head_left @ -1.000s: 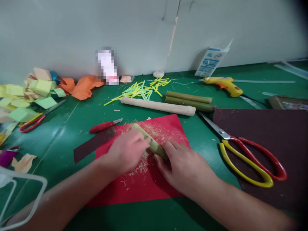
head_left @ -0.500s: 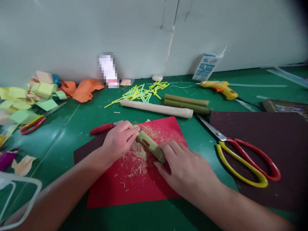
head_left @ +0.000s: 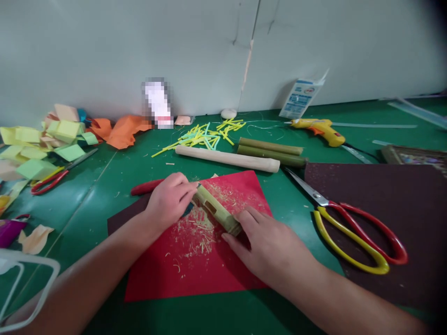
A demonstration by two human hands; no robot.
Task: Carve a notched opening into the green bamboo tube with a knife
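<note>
A short green bamboo piece [head_left: 217, 213] with a rectangular notch lies slantwise on a red paper sheet [head_left: 209, 265] strewn with shavings [head_left: 195, 232]. My right hand [head_left: 268, 246] grips its near end, fingers pressed around it. My left hand [head_left: 171, 200] is closed at the far end of the piece; a small dark blue thing shows under its fingers, too hidden to name. A red-handled knife [head_left: 143, 187] lies just behind my left hand.
On the green table lie a wooden dowel [head_left: 226, 158], two bamboo sticks [head_left: 270, 150], big yellow-red scissors [head_left: 352, 228] on a dark sheet [head_left: 401, 204], a yellow glue gun [head_left: 319, 129], cut straws [head_left: 206, 132], red scissors [head_left: 49, 179] and paper scraps [head_left: 42, 144] at left.
My left hand slid along the bamboo piece from its middle to its far end, uncovering the notch. My right hand kept its hold on the near end.
</note>
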